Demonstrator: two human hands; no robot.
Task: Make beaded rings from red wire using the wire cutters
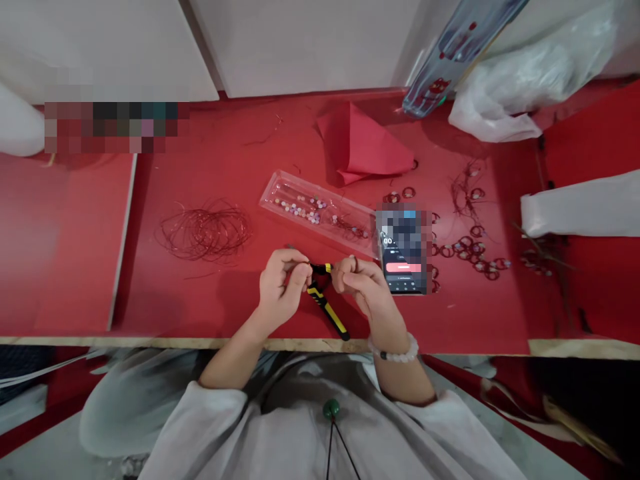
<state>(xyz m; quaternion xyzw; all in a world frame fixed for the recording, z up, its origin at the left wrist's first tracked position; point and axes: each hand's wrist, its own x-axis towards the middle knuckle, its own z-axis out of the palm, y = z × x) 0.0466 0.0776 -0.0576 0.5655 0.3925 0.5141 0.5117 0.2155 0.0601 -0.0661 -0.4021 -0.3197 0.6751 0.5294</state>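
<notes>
Thumb and fingers of my left hand (283, 287) are pinched together near the table's front. My right hand (367, 287) is a short way to its right, its fingers also closed in a pinch. Whatever thin thing they hold is too small to make out. Beneath and between my hands lie pliers (331, 315) with black and yellow handles, their upper part partly hidden by my fingers. Just beyond them is a clear plastic tray (295, 225) holding small pale and purple beads (300, 210) and some dark red cord (353, 230).
A loose coil of dark red cord (206, 232) lies to the left. A lit phone (404, 268) overlaps the tray's right end. Several small beaded cord loops (470, 250) are scattered right of it. Folded red paper (373, 147) and a plastic bag (510, 93) lie farther back.
</notes>
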